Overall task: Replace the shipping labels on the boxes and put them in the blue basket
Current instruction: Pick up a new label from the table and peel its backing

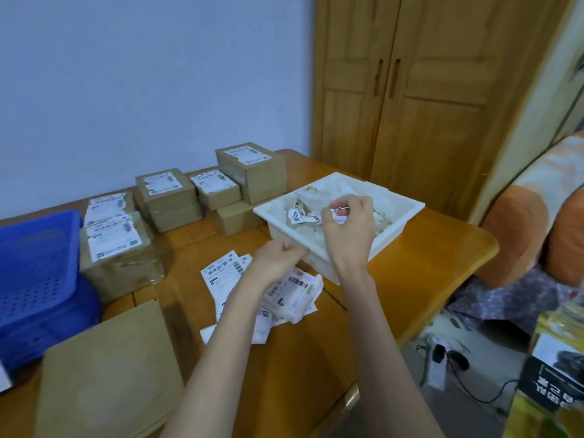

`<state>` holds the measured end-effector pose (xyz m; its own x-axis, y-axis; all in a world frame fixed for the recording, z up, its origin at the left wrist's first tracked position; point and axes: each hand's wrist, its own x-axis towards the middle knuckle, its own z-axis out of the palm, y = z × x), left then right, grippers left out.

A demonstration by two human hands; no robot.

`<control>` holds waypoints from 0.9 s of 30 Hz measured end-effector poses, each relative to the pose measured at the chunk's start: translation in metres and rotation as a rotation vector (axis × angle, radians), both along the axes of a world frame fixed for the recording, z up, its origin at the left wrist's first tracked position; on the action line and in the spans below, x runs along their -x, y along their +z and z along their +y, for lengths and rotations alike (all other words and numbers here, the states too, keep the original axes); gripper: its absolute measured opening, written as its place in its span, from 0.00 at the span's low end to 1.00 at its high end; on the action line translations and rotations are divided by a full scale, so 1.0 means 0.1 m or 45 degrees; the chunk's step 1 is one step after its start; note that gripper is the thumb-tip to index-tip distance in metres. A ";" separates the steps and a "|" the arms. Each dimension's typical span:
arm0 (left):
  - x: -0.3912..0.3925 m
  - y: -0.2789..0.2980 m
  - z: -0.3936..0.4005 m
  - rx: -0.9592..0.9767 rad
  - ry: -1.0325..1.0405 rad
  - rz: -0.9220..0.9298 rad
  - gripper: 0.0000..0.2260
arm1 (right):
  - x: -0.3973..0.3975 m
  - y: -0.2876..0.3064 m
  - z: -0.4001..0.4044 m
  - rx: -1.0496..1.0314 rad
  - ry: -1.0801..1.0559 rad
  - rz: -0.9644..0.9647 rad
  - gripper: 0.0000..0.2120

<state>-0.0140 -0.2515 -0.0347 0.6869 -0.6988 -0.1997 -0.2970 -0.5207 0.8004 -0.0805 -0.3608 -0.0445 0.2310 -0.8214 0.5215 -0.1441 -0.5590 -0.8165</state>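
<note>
Over a white tray (319, 263) of crumpled scraps, the right hand (347, 229) pinches a torn label piece (339, 216). The left hand (278, 257) curls just left, its grasp unclear. Loose labels (221, 273) lie below; labelled boxes (117, 248) sit beside the blue basket (34, 263), far left.

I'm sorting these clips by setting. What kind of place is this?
Most likely a room in a home, used for packing parcels. A wooden wardrobe stands by a plain wall, a sofa sits beside the wooden table, and labelled cardboard boxes are stacked on the table rather than on a warehouse bench.
</note>
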 end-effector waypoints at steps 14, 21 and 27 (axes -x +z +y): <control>-0.48 -0.26 0.80 -0.590 0.195 -0.134 0.32 | -0.44 -0.67 1.15 -0.098 0.367 0.933 0.18; -0.52 -0.30 0.88 -0.432 0.422 -0.293 0.27 | -0.36 -0.62 1.11 -0.145 0.259 0.698 0.11; -0.62 -0.28 1.02 -0.316 0.463 -0.300 0.18 | -0.36 -0.53 1.11 -0.245 0.263 0.629 0.06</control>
